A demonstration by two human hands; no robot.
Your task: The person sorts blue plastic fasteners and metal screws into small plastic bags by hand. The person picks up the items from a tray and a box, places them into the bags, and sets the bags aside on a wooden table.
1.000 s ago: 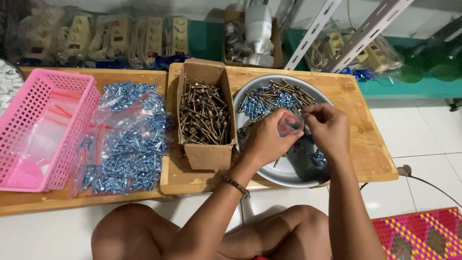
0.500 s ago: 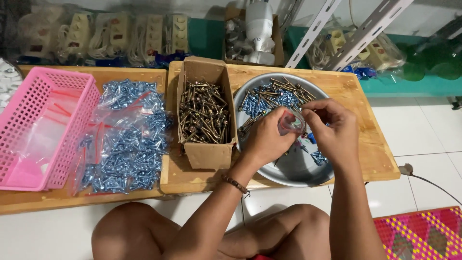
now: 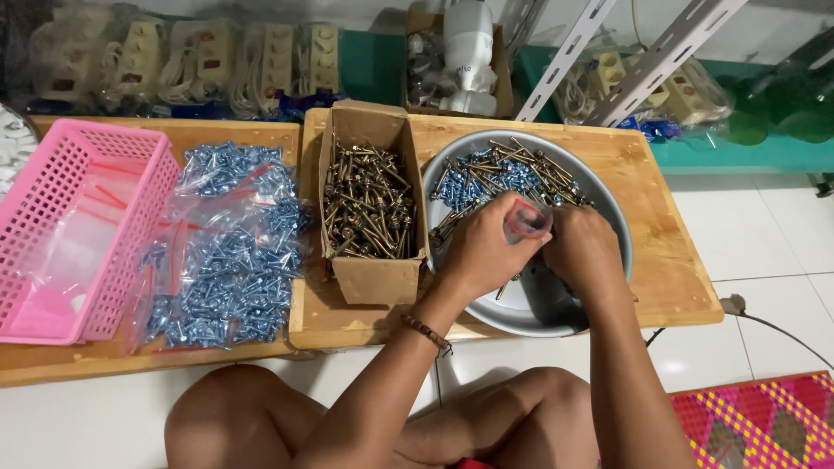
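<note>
Wooden boards (image 3: 660, 260) on white floor | both my hands over the basin (image 3: 608, 217) | left hand (image 3: 486, 252) and right hand (image 3: 584, 250) pinch a small bag (image 3: 526, 219) between them | screws (image 3: 495, 174) just beyond, box (image 3: 369, 204) left

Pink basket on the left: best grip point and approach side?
Probably the pink basket's near long rim, hand coming from above on the person's side. It sits upright with its open top up, and its lattice wall and thin rim suit a pinch. The right wall is crowded by the bagged screws; clear bags lie inside, so stay on the rim.
</note>
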